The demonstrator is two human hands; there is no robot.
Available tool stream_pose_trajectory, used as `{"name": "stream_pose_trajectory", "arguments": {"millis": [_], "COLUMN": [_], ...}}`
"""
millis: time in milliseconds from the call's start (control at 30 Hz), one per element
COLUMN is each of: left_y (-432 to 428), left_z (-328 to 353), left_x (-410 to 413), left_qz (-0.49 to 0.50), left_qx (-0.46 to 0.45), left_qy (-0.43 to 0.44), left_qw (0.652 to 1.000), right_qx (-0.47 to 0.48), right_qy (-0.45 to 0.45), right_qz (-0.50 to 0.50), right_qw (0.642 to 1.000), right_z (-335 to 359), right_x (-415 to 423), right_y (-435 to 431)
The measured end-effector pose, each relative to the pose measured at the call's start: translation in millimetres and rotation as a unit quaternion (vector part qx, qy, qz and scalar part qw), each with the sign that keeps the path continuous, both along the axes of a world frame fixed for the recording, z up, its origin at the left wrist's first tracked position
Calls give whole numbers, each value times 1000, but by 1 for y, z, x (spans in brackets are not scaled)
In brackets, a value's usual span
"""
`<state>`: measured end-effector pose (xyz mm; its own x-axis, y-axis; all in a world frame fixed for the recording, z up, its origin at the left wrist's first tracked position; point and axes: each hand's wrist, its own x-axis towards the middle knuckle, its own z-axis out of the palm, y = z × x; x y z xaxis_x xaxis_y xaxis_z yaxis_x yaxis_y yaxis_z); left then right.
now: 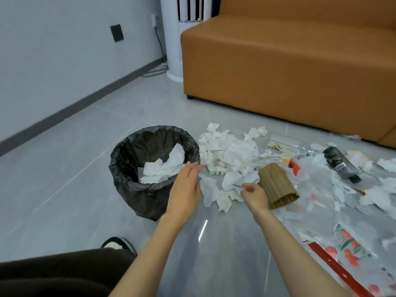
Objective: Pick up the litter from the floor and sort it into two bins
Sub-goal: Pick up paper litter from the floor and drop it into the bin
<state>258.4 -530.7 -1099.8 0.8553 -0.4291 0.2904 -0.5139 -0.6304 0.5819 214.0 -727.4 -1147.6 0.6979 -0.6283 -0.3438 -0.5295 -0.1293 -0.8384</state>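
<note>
The orange sofa (289, 67) is cut off at the top and right edge, and before it the litter lies on the floor (64, 168): a heap of white tissues (227, 155), and to the right blurred plastic wrappers (347, 239) which run out of view. The bin (128, 185) with a black bag stands left of the heap and has some tissues inside, its bottom hidden. The left hand (186, 185) is released with straight fingers at the bin's right rim, while the right hand (255, 194) is curled just beside a brown cardboard sleeve (276, 185), and I cannot tell if it grasps anything.
</note>
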Motion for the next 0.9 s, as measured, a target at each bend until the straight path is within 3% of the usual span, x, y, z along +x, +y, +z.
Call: {"name": "stream_pose_trajectory", "arguments": {"millis": [100,300,533,667,900], "left_y": [-23,-50,-78,-90,-94], "left_z": [-8,-39,-97,-123,-143], "left_x": [-4,14,51,69,88], "left_qz": [-35,-31,-67,-74,-91], "left_qx": [19,76,149,201,274], "left_qy": [26,165,266,280,247], "left_qw": [999,983,950,936,925], "right_qx": [-37,-69,-123,-164,-232], "right_qy": [21,54,95,145,151], "right_qz": [25,99,236,297,262], "right_qw": [999,991,959,929,925], "right_z": [-9,-34,-78,-102,-116], "right_x": [0,9,39,48,52], "right_y": [-6,-5,-6,-6,-11]}}
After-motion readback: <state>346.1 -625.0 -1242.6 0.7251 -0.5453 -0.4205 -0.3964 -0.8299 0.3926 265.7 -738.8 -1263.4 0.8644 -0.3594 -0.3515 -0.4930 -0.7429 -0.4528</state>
